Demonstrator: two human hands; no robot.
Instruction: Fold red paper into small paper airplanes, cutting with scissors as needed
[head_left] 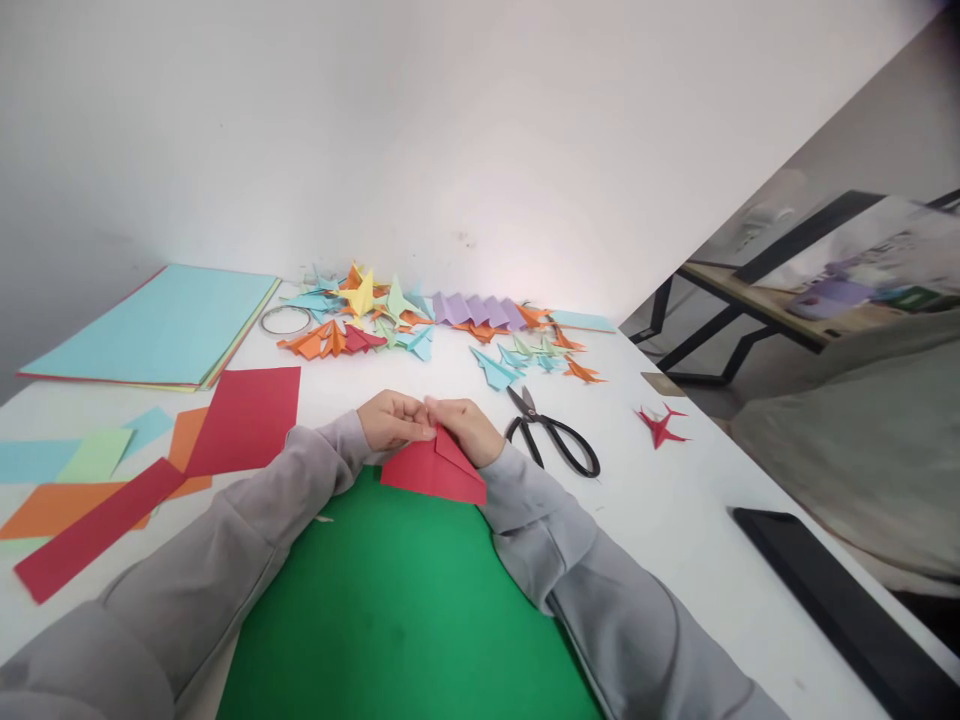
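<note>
A partly folded sheet of red paper (pixel 429 472) is between my two hands, above the far end of a green mat (pixel 397 590). One slanting folded flap shows on its right side. My left hand (pixel 395 418) pinches the paper's upper tip, thumb on top. From the other side my right hand (pixel 466 428) closes on the same tip, and the fingertips of both hands meet there. The fingers partly cover the tip. Black-handled scissors (pixel 574 445) lie just right of my right hand, blades slightly apart and pointing away from me.
Folded paper figures (pixel 360 300) in several colours lie along the wall, beside a purple pleated strip (pixel 480 311). Large coloured sheets (pixel 157 325) are stacked back left, with cut red paper (pixel 247 420) nearer. Rightward are a red paper figure (pixel 660 428) and a black flat object (pixel 832 600).
</note>
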